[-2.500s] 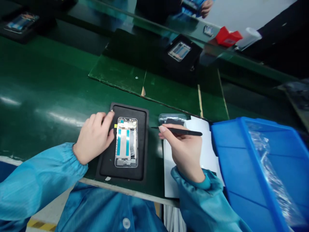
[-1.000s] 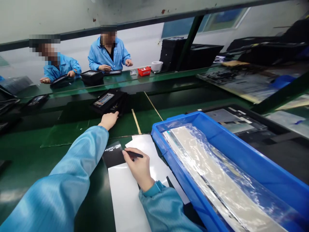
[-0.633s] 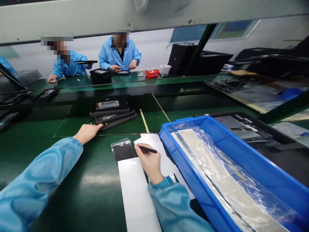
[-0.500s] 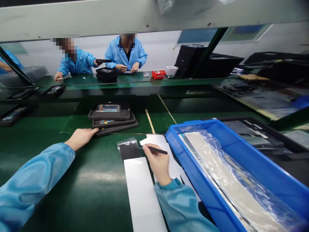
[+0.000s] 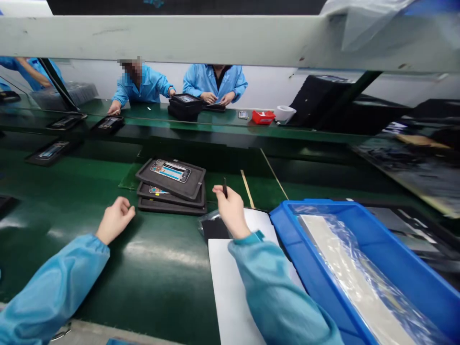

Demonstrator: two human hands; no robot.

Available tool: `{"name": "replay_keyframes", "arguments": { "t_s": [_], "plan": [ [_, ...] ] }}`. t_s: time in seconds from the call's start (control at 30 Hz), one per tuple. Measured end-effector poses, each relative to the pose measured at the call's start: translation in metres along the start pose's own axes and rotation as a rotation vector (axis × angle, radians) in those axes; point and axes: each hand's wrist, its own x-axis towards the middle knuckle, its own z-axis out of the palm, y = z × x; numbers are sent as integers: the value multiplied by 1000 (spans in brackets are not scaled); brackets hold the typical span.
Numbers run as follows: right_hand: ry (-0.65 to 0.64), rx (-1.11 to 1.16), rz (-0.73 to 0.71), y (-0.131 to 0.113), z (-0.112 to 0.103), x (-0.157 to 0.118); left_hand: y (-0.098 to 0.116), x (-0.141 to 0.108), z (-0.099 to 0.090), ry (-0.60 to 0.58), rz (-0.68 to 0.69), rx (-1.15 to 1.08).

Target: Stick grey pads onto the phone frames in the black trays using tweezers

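Observation:
My right hand (image 5: 232, 211) grips slim black tweezers (image 5: 224, 188), mostly hidden by the fingers, just right of the tray stack. My left hand (image 5: 117, 218) hovers over the green tabletop to the left of the stack, fingers curled and seemingly holding nothing. Between the hands lie several stacked black trays (image 5: 170, 206). The top tray (image 5: 196, 184) sits askew and carries a phone frame (image 5: 170, 171) with blue strips. Below my right hand are a dark sheet in clear film (image 5: 215, 229) and a long white sheet (image 5: 230, 287), partly covered by my sleeve.
At the right, a blue bin (image 5: 287, 215) holds a plastic-wrapped pale strip (image 5: 334, 249). More trays with phone parts (image 5: 50, 151) lie at the left. Across the bench, co-workers in blue coats (image 5: 215, 86) handle parts near a red box (image 5: 263, 117). A beam (image 5: 179, 38) crosses above.
My left hand has let go of the tray stack and drawn back, fingers curling. The top tray has turned. My right hand has lifted off the white sheets toward the stack, tweezers now upright. The view has shifted left.

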Motion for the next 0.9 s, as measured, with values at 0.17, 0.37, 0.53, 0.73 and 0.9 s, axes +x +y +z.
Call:
{"name": "replay_keyframes", "arguments": {
  "t_s": [0.17, 0.37, 0.53, 0.73, 0.9],
  "plan": [
    [-73, -79, 139, -9, 46, 76, 24, -18, 53, -314, -193, -343],
    [-295, -116, 283, -9, 70, 113, 46, 8, 63, -248, -290, -687],
    [-449, -125, 295, -1, 69, 110, 33, 54, 25, -49, -367, -690],
    [-527, 21, 202, -7, 103, 103, 21, 68, 22, 173, -294, -531],
    [-593, 78, 130, -12, 129, 95, 24, 65, 43, 264, -113, -339]
  ]
}}
